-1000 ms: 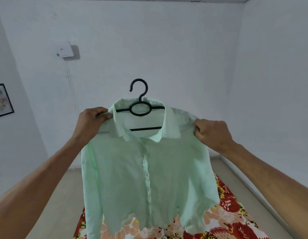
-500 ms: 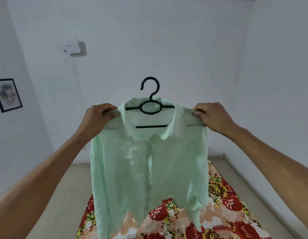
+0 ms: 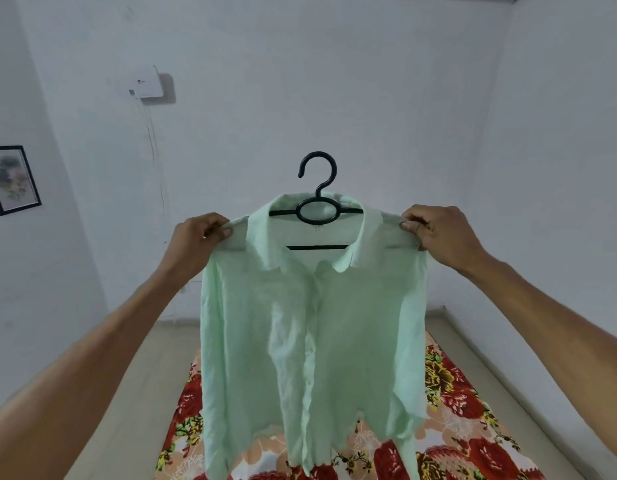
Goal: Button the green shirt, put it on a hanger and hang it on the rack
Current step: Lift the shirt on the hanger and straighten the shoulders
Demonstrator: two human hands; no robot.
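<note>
The green shirt [image 3: 310,327] hangs upright in mid-air in front of the person, its front facing the camera, collar at the top and hem at the bottom, so its long axis runs straight up and down. The placket down the middle looks closed, though the individual buttons are too small to make out. Its sleeves fall along both sides, and the hem ends above a floral mattress [image 3: 473,427] lying on the floor below.

A black hanger [image 3: 316,213] sits inside the shirt. Its hook points up above the collar, with the open end of the hook turned to the left. The oval neck and part of the shoulder bar show in the collar opening, and the lower crossbar shows just beneath, level across.

Both arms reach forward and slightly upward. The left hand [image 3: 196,244] pinches the shirt's shoulder at the left end, thumb over curled fingers, closed on the cloth. The right hand [image 3: 438,237] grips the opposite shoulder the same way, fingertips [image 3: 405,225] pressed on the fabric. The 2 hands are roughly level.

A framed picture [image 3: 13,180] hangs on the left wall, and a white box [image 3: 146,83] is mounted on the far wall.
</note>
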